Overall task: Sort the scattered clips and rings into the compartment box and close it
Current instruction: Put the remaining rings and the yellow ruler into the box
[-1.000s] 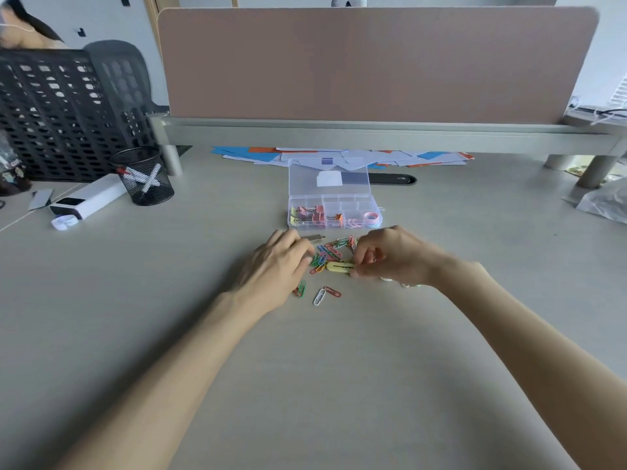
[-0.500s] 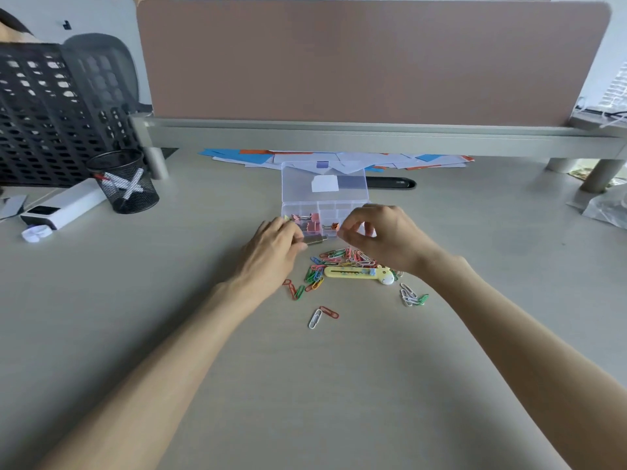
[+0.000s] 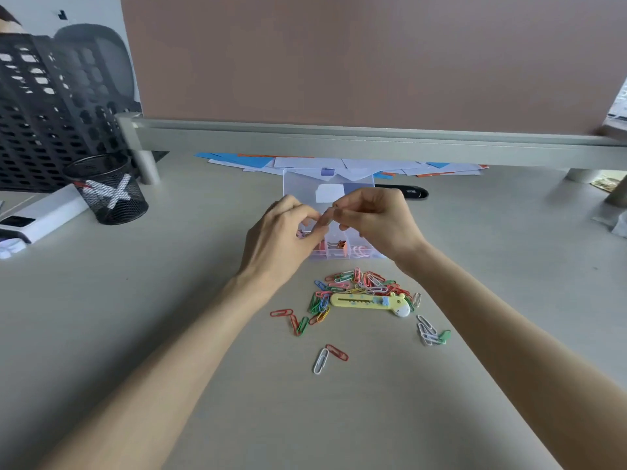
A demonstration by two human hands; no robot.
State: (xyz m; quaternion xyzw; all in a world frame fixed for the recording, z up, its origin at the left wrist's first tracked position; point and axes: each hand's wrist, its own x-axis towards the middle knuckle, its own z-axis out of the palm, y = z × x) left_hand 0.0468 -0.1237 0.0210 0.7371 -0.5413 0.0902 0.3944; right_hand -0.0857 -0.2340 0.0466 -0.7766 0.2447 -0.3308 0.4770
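Directly above the open compartment box [image 3: 339, 254], your left hand [image 3: 283, 239] and right hand [image 3: 376, 225] pinch fingertips together; what they grip is unclear. The paper clips [image 3: 356, 286] lie nearer you, equally reachable.

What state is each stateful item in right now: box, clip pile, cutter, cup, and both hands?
compartment box: open, lid standing up behind, partly filled.
paper clips: scattered loose on the desk, unsorted.
yellow cutter: lying flat among the clips; blade not visible.
mesh cup: upright.
left hand: over the box, fingertips pinched; contents unclear.
right hand: over the box, fingertips pinched; contents unclear.
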